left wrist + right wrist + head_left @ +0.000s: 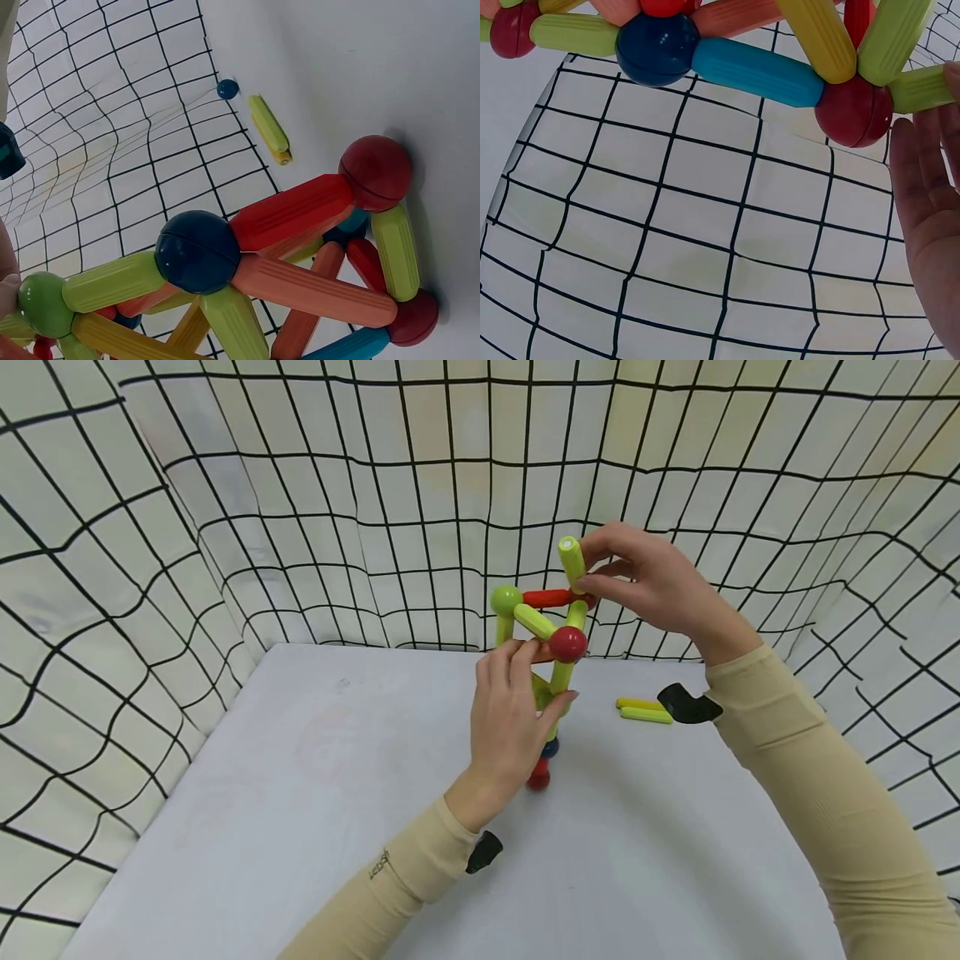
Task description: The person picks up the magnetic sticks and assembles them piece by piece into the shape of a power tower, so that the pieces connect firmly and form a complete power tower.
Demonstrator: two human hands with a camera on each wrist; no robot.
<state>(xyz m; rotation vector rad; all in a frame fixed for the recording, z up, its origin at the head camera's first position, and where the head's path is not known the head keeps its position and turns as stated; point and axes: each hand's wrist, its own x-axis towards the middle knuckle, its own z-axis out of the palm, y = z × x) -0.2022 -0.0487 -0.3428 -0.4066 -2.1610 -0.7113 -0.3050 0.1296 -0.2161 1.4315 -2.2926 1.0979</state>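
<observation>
A tall tower of magnetic rods and balls stands on the table; one of its red balls (567,645) faces me and a green ball (506,600) sits at its upper left. My left hand (510,718) grips the tower's upper part, thumb and fingers on either side of the rods. With thumb and fingers, my right hand (648,572) pinches a yellow-green magnetic rod (571,558) that stands up at the tower's top corner. A dark blue ball (198,252) and a red ball (376,173) show lower on the tower in the left wrist view.
A yellow-green rod (647,716) and a yellow rod (636,702) lie side by side on the white table (360,735), right of the tower. A loose blue ball (227,89) lies near them. Black netting (420,493) surrounds the table at the back and sides.
</observation>
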